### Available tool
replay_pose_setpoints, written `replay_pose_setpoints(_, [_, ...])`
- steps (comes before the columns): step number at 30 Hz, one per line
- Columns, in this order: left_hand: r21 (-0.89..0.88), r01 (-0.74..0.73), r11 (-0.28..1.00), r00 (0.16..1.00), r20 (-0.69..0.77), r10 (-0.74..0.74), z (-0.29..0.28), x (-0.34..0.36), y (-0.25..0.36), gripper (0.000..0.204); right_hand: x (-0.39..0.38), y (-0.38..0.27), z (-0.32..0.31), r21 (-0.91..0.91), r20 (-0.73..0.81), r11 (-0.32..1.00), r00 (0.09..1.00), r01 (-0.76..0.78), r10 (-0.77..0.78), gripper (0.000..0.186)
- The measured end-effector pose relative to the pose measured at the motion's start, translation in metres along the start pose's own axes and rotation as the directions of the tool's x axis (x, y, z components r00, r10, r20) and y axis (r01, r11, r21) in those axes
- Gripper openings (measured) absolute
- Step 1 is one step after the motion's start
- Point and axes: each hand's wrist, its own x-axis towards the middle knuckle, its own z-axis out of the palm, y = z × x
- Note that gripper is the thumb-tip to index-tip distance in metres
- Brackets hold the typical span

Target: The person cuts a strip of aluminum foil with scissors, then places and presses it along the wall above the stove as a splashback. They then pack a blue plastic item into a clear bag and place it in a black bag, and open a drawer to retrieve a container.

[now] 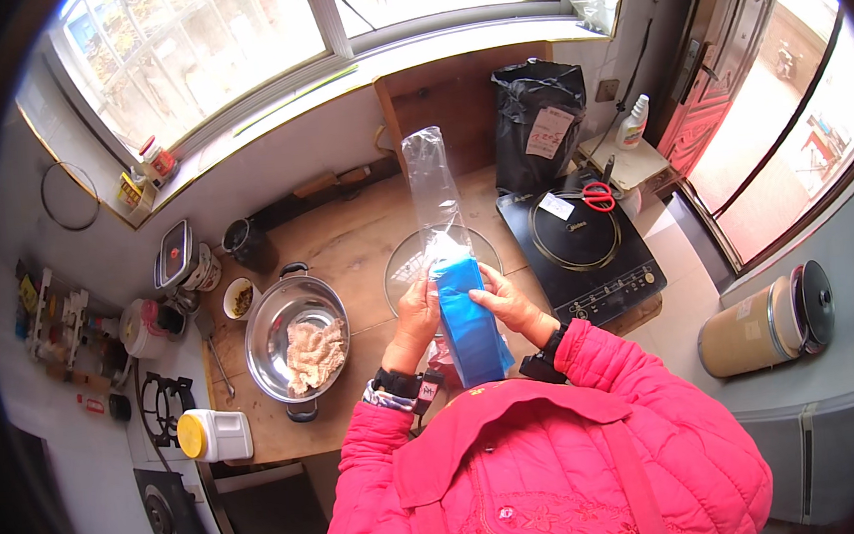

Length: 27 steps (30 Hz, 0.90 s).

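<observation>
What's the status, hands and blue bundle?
Left hand, right hand gripping blue bundle. Clear sleeve extends from far end. Round lid on table behind.

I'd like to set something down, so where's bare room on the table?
Bare wood shows between the pot and the round glass, and farther back between the black jar and the clear plastic. Crowded: left, where pot, bowl and jar cluster; right, with cooker and scissors; middle, where both hands hold the blue packet.
</observation>
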Motion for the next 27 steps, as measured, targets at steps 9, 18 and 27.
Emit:
replay_pose_setpoints(9, [0.453, -0.118, 0.884, 0.987, -0.047, 0.156, -0.011, 0.014, 0.017, 0.018, 0.008, 0.002, -0.002, -0.012, -0.147, 0.991, 0.98, 0.13, -0.131, 0.049])
replay_pose_setpoints(18, [0.456, -0.34, 0.822, 0.925, 0.007, 0.379, -0.015, 0.023, 0.033, 0.011, 0.013, -0.009, 0.002, -0.001, -0.175, 0.986, 0.971, 0.166, -0.163, 0.047])
replay_pose_setpoints(27, [0.214, -0.167, 0.962, 0.983, -0.034, 0.178, -0.01, 0.017, 0.023, 0.008, 0.007, -0.022, 0.009, -0.123, -0.175, 0.974, 0.962, 0.191, -0.211, 0.041])
